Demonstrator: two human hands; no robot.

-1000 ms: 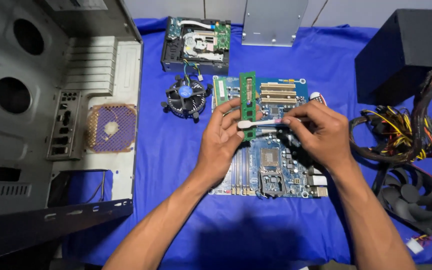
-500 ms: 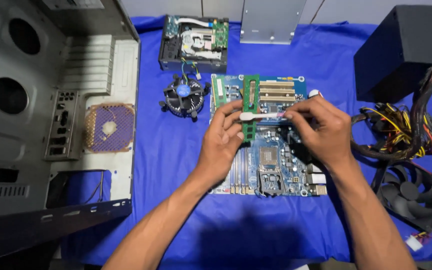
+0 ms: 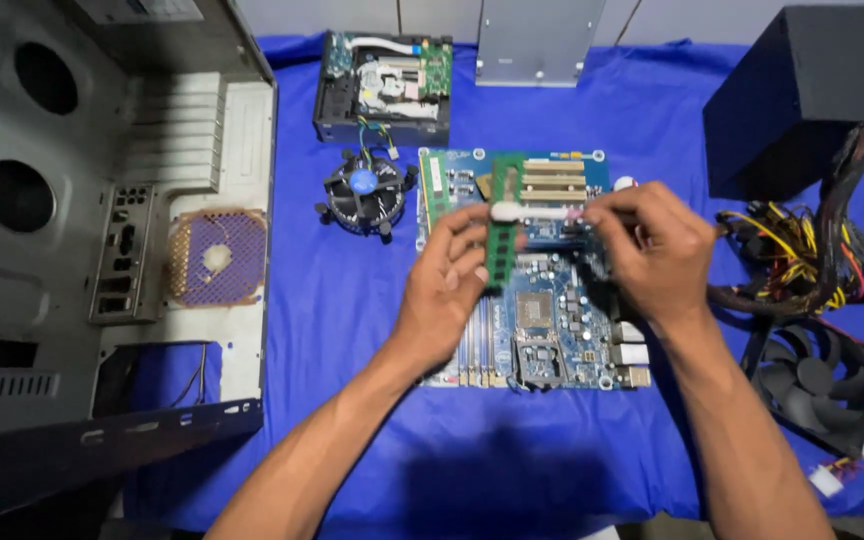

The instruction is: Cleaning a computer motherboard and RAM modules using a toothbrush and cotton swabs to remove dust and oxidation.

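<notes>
My left hand holds a green memory stick upright above a blue motherboard. My right hand grips a thin white brush-like tool whose pale tip touches the stick near its top. Both hands hover over the middle of the board, which lies flat on a blue cloth. A second green memory stick lies at the board's left edge.
An open grey computer case fills the left. A round cooler fan and an optical drive lie behind the board. A black power supply with cable bundle and a black case fan sit right.
The white tool has slid slightly along the memory stick while my left hand keeps the stick steady. The view has shifted a little; the hands stay over the board.
</notes>
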